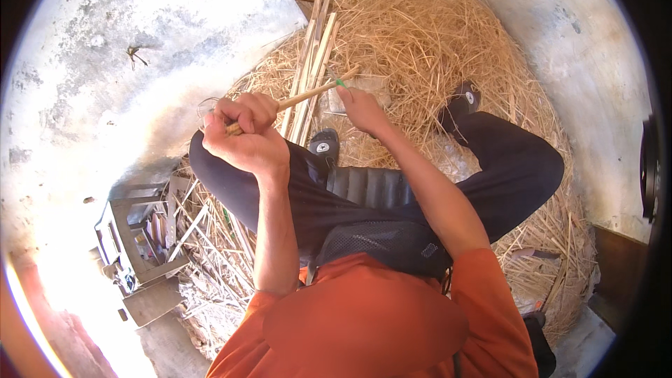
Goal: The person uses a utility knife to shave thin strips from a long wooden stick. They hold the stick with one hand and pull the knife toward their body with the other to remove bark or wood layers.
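A pale bamboo stick (308,96) slants across my lap, its far tip toward the heap of shavings. My left hand (245,129) is closed in a fist around its near end. A thin wire-like loop (206,103) shows beside those fingers; whether it is part of the held piece I cannot tell. My right hand (362,110) is closed close to the stick's far end. A small green thing (341,82) pokes out at its fingertips against the stick, and the rest of what it grips is hidden.
Long split bamboo strips (306,63) lie beyond my hands, beside a big heap of shavings (420,28). At left stands an open wooden box (136,238) with small items. A knife-like piece (535,254) lies at right. Pale walls (77,98) curve around.
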Action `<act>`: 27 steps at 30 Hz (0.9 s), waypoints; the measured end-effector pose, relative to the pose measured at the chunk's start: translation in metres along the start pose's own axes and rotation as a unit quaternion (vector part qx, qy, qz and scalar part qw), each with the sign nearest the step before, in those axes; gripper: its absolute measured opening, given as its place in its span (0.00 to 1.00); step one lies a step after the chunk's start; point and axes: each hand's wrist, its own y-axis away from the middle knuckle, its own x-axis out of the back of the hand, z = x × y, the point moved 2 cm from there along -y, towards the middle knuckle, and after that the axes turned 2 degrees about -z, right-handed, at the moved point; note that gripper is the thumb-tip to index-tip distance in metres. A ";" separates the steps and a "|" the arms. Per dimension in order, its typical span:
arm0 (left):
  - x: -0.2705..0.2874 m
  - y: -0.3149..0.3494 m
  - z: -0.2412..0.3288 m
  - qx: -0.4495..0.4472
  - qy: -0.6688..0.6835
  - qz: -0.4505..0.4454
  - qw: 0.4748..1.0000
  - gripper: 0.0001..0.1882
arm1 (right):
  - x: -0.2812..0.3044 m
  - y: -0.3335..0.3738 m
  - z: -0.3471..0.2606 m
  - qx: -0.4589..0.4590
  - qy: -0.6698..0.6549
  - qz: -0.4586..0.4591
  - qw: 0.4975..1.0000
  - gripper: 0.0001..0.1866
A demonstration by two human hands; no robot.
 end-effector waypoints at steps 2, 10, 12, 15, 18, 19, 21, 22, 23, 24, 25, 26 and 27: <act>-0.010 -0.005 0.002 0.009 0.000 0.003 1.000 0.22 | 0.002 0.015 -0.030 -0.034 0.084 -0.009 0.996 0.24; -0.012 -0.011 0.003 -0.004 0.004 -0.012 1.000 0.22 | -0.018 -0.002 0.023 0.009 0.223 0.009 0.975 0.20; -0.032 -0.004 -0.010 0.023 0.010 -0.060 0.998 0.22 | -0.025 -0.016 0.118 0.104 0.243 0.056 0.963 0.21; -0.010 0.010 -0.011 -0.005 -0.020 -0.053 0.998 0.22 | 0.002 0.018 0.166 -0.433 -0.394 -0.107 0.804 0.22; -0.009 -0.008 -0.007 -0.004 0.018 -0.003 1.000 0.23 | 0.026 0.036 0.158 -0.439 -0.278 -0.137 0.843 0.25; -0.008 -0.009 -0.008 -0.014 0.034 0.004 0.999 0.24 | 0.029 0.029 0.149 -0.412 -0.211 -0.145 0.875 0.26; -0.013 -0.005 -0.005 -0.014 0.021 -0.030 0.999 0.23 | 0.034 0.005 0.129 -0.315 -0.090 -0.091 0.940 0.27; -0.015 -0.004 0.001 -0.018 0.010 -0.045 0.999 0.23 | 0.035 -0.004 0.104 -0.260 -0.058 -0.085 0.960 0.29; -0.019 -0.004 0.008 -0.025 0.013 -0.032 0.999 0.22 | 0.038 -0.013 0.080 -0.205 -0.021 -0.074 0.976 0.30; -0.024 -0.002 0.016 -0.030 0.015 -0.016 0.999 0.22 | 0.048 -0.012 0.041 -0.151 -0.012 -0.085 0.985 0.31; -0.028 -0.002 0.025 -0.034 0.020 0.000 0.999 0.22 | 0.059 -0.008 0.007 -0.122 -0.021 -0.075 0.989 0.30; -0.031 0.000 0.031 -0.031 0.013 0.001 0.999 0.23 | 0.070 0.000 -0.019 -0.093 -0.026 -0.061 0.993 0.29; -0.033 0.002 0.036 -0.029 0.007 -0.001 1.000 0.23 | 0.080 0.011 -0.037 -0.079 -0.056 -0.047 0.994 0.26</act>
